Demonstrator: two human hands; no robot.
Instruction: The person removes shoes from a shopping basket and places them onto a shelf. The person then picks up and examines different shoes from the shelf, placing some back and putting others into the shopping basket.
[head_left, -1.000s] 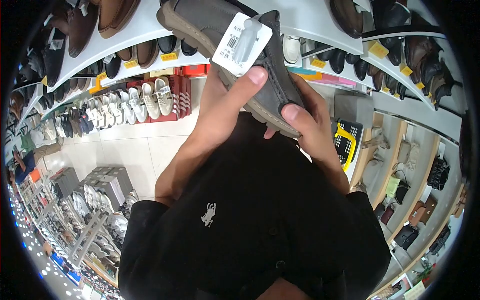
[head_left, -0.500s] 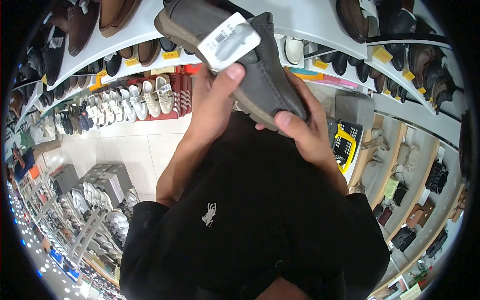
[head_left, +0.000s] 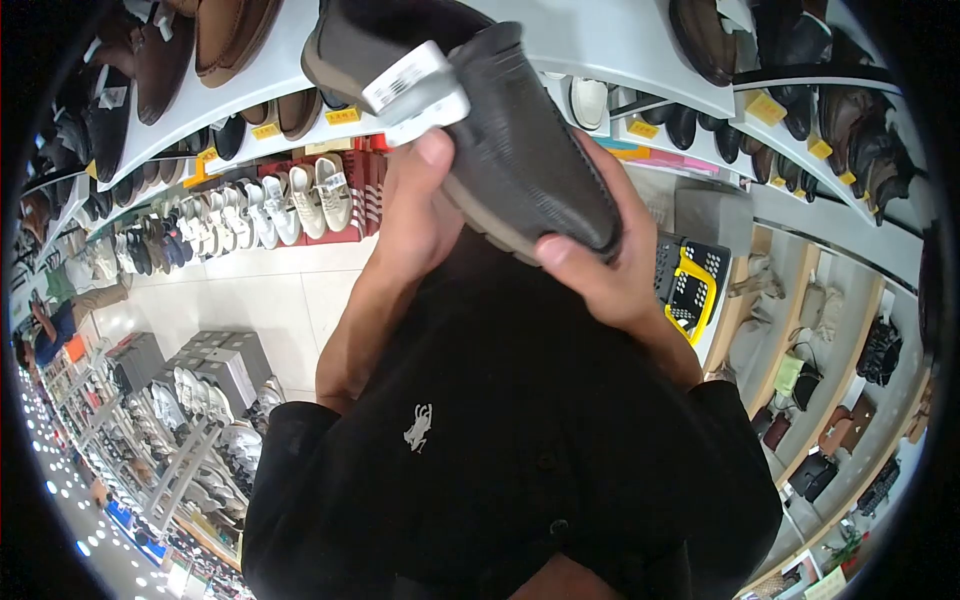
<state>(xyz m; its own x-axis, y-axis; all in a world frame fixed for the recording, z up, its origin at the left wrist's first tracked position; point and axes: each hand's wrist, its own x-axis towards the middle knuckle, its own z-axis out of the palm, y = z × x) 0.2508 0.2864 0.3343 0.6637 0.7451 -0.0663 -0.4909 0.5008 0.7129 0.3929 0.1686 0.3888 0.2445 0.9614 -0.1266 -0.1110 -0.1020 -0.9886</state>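
A dark brown leather shoe (head_left: 520, 140) with a lighter sole is held up at the top centre, its toe pointing down to the right. My left hand (head_left: 415, 205) grips the sole side near the middle, its thumb by the white tag (head_left: 415, 92). The tag hangs bent over the shoe's opening. My right hand (head_left: 610, 260) is wrapped round the toe, with the thumb on top near the sole edge and the fingers along the far side.
Behind the shoe runs a white shelf (head_left: 620, 50) bearing more shoes and yellow labels. White sneakers (head_left: 300, 200) stand in a row at left. A black basket with a yellow handle (head_left: 695, 290) is at right, beside shelves of bags. A person (head_left: 55, 325) is at far left.
The shoe has rolled, showing more of its upper. The tag has flopped left and folded. Both thumbs have shifted slightly left.
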